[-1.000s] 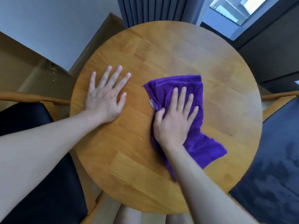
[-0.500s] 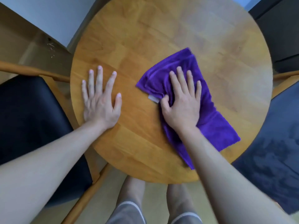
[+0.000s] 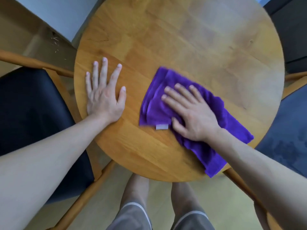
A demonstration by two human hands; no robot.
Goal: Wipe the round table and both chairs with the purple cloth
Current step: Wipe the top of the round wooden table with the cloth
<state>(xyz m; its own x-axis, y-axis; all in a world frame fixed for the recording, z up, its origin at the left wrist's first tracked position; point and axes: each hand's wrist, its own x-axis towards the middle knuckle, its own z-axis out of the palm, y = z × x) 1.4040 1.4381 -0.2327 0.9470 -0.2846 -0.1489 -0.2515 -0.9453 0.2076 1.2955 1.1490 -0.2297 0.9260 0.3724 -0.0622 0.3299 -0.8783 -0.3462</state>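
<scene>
Head view: right hand (image 3: 195, 117) presses purple cloth (image 3: 214, 117) on round table (image 3: 166, 39).

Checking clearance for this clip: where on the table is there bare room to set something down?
The far half of the table, beyond the left hand and the cloth, is bare wood. A narrower bare strip runs between that hand and the cloth, widening toward the near rim. The near right is crowded: the right hand presses the cloth, which overhangs the rim.

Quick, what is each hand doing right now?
Left hand: open, flat on the table, holding nothing.
Right hand: open, straight fingers pressing the cloth onto the table.
</scene>
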